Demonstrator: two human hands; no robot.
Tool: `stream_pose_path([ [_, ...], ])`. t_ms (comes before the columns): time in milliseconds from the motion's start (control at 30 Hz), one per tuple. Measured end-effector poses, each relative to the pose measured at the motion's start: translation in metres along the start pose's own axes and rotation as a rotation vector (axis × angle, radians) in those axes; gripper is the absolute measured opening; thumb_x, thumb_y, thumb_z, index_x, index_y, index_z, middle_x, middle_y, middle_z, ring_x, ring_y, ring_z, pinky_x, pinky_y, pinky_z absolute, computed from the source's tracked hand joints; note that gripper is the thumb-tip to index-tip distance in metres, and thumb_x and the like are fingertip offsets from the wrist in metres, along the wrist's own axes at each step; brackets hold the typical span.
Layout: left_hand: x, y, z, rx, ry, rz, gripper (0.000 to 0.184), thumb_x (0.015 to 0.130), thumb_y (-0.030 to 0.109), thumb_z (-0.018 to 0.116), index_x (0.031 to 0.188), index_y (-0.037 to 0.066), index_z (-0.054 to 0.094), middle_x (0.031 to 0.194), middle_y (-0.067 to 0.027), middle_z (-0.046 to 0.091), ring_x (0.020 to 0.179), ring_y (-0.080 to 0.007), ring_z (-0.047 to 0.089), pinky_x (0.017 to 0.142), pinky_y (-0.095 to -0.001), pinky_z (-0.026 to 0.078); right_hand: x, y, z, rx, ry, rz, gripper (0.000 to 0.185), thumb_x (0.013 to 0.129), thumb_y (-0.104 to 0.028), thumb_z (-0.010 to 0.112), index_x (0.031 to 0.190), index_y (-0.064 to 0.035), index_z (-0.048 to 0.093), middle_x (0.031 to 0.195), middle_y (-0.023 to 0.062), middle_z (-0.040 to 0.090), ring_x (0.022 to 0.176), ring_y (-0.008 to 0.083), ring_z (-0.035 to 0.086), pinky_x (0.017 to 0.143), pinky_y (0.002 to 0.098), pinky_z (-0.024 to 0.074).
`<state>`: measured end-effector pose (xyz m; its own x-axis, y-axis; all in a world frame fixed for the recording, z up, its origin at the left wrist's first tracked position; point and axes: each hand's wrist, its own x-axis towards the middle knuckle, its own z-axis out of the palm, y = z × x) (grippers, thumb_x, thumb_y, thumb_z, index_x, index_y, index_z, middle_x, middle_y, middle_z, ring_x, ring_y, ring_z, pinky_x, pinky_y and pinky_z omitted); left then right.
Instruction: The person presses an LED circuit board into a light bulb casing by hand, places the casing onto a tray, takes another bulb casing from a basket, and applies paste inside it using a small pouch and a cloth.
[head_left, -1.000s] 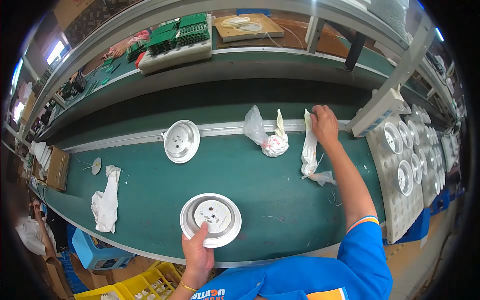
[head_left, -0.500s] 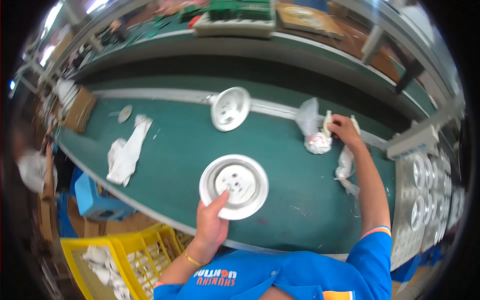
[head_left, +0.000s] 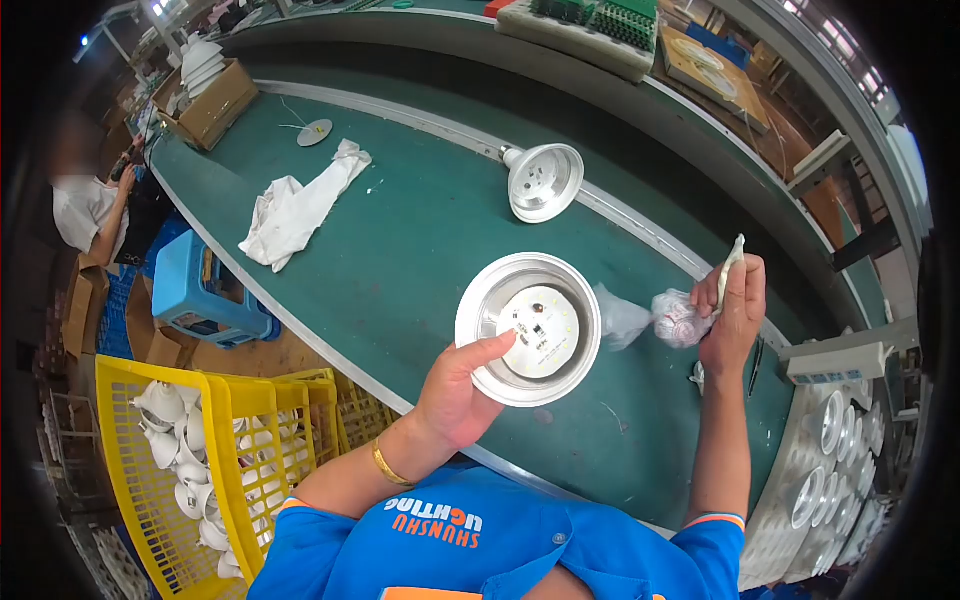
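My left hand (head_left: 462,392) grips a silver dish-shaped lamp housing (head_left: 473,345), with its thumb over the rim and its tip at the round white LED board (head_left: 553,340) inside. The board carries small dark parts near its middle. In my right hand (head_left: 737,310) a thin cream-coloured strip (head_left: 733,262) is pinched, its end pointing up. Beside that hand's fingers lies a knotted clear plastic bag (head_left: 678,320) with white and red contents; whether the fingers touch it I cannot tell. Further back a second lamp housing (head_left: 545,185) with a screw base rests on its side.
A white cloth glove (head_left: 300,210) and a small disc with wires (head_left: 314,132) lie on the green bench (head_left: 400,240). At left are a carton of white lamp shells (head_left: 225,105), a blue stool (head_left: 195,290), a yellow crate (head_left: 225,400) and another person (head_left: 90,210). Trays of silver housings (head_left: 815,480) stand right.
My view has turned, shifting the bench. My right hand has come away from the bench's back with the cream strip, nearer the lamp housing. My left hand still holds the housing.
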<state>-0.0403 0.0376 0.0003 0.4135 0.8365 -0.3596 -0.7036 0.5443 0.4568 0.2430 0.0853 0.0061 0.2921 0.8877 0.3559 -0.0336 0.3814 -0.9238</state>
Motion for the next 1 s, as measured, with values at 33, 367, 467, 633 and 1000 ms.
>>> stream_pose_path([
  [33,-0.001,-0.001,-0.001,-0.049,-0.02,-0.044,0.047,0.091,0.013,0.059,0.134,0.001,0.045,0.126,-0.0127,0.057,0.116,-0.0213,0.057,0.097,-0.038,0.048,-0.006,0.002,0.004,-0.005,0.005,0.004,0.021,0.103,-0.024,0.046,0.091,-0.0073,0.044,0.063,0.0009,0.043,0.051,0.0083,0.04,0.052,0.0256,0.042],
  [367,-0.014,0.0,0.002,0.212,0.051,0.067,0.05,0.089,0.015,0.062,0.134,0.001,0.045,0.126,-0.0134,0.057,0.117,-0.021,0.056,0.101,-0.0362,0.044,-0.059,0.067,-0.001,0.008,0.195,0.103,0.02,0.1,-0.024,0.053,0.097,-0.0049,0.048,0.069,0.001,0.049,0.055,0.0073,0.044,0.051,0.0234,0.0386],
  [467,-0.014,-0.001,0.002,0.173,0.052,0.061,0.051,0.088,0.016,0.063,0.134,0.001,0.045,0.127,-0.0137,0.056,0.119,-0.021,0.054,0.102,-0.0366,0.042,-0.07,0.08,-0.007,-0.089,0.11,0.152,0.031,0.094,-0.026,0.064,0.111,-0.0029,0.053,0.082,0.0022,0.058,0.07,0.0074,0.054,0.065,0.0224,0.0454],
  [633,-0.014,-0.003,-0.001,0.166,0.018,0.021,0.053,0.088,0.018,0.063,0.135,0.002,0.045,0.13,-0.0136,0.055,0.122,-0.0217,0.052,0.104,-0.0365,0.04,-0.068,0.078,-0.001,-0.091,0.083,0.273,0.036,0.087,-0.025,0.073,0.11,-0.0031,0.056,0.086,-0.0011,0.058,0.076,0.0052,0.054,0.068,0.0217,0.0459],
  [1000,-0.008,-0.007,-0.006,-0.122,-0.108,-0.05,0.058,0.095,0.04,0.05,0.139,0.003,0.04,0.138,-0.0126,0.05,0.127,-0.0239,0.049,0.108,-0.0396,0.038,-0.059,0.069,0.016,0.1,0.141,0.244,0.028,0.096,-0.029,0.06,0.108,-0.0055,0.05,0.075,0.003,0.056,0.062,0.0091,0.053,0.055,0.0233,0.0449],
])
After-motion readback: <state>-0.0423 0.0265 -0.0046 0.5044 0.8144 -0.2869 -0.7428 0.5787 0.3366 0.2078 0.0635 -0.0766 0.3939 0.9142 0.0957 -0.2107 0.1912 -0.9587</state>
